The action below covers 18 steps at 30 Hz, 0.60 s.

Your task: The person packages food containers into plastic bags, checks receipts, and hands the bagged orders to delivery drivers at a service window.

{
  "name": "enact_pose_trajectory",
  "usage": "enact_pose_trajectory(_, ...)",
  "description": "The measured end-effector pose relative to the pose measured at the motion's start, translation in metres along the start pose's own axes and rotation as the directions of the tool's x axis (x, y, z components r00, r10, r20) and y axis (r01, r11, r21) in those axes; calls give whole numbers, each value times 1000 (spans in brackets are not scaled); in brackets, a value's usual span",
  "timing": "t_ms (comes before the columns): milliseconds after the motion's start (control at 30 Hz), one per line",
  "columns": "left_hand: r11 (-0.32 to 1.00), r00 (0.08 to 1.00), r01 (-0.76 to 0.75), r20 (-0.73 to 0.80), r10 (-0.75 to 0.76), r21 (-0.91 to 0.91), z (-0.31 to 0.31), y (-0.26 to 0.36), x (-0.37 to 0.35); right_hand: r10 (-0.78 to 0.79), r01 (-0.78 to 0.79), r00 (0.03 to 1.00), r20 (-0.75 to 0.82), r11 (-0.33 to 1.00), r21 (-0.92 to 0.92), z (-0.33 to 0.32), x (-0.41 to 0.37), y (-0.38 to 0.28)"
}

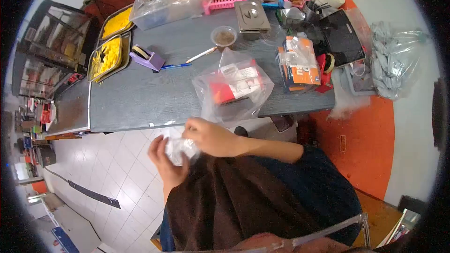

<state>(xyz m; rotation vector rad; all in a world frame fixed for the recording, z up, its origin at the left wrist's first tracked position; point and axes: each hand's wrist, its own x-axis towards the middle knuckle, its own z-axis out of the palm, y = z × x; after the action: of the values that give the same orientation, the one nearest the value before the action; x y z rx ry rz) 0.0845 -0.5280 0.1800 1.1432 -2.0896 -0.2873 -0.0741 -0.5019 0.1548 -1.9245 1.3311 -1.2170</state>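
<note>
Left hand (169, 166): fingers grip clear plastic (177, 150), likely steadying it for the right hand (213, 138), fingers curled at its edge (blurred, can't tell if pinching), bagged red box (239, 82) beyond on bench (140, 98).

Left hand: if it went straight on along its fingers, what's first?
Beyond the clear plastic at its fingers, the left hand would probably meet the near edge of the grey table. Height is unclear; it might pass over or under.
</note>
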Motion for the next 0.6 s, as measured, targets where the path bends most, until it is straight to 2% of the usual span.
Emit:
enact_pose_trajectory(33,995,991,-85,98,90,-46,0,4,1,-152,151,988,-26,988,-36,3,2,-2)
enact_pose_trajectory(67,981,965,-163,192,180,-100,-1,6,0,-152,151,988,-19,988,-33,5,3,-4)
enact_pose_trajectory(100,986,969,11,247,31,-167,0,-1,-8,-178,178,984,-1,984,23,5,5,-8)
enact_pose_trajectory(133,986,970,14,241,27,-167,-1,-7,-9,-207,206,978,15,976,76,4,7,-11)
enact_pose_trajectory(167,994,987,2,161,16,-113,-4,-12,-8,-143,144,990,-18,988,50,3,7,-14)
enact_pose_trajectory(200,998,997,-7,82,12,-56,-4,-15,-7,-147,148,989,-17,988,50,2,6,-11)
enact_pose_trajectory(233,994,1000,16,-5,-17,-106,-3,-17,-8,-149,149,989,7,989,-19,3,4,-7)
enact_pose_trajectory(300,990,998,52,-29,-56,-134,0,-20,-13,-149,152,988,32,985,-87,3,2,-5)
enact_pose_trajectory(367,983,994,88,-54,-98,-163,0,-19,-14,-66,69,997,-49,996,61,4,2,-6)
enact_pose_trajectory(433,998,999,11,48,-8,-54,-1,-14,-13,-58,67,993,-100,994,91,4,4,-7)
enact_pose_trajectory(500,995,995,-5,99,15,-101,-4,-8,-12,-45,64,987,-152,991,120,1,5,-11)
enact_pose_trajectory(567,987,985,-64,152,87,-148,-5,-14,-13,64,-94,994,87,909,407,-5,7,-16)
enact_pose_trajectory(600,987,984,-67,152,90,-149,-3,-14,-14,64,-93,994,84,909,406,-3,5,-17)
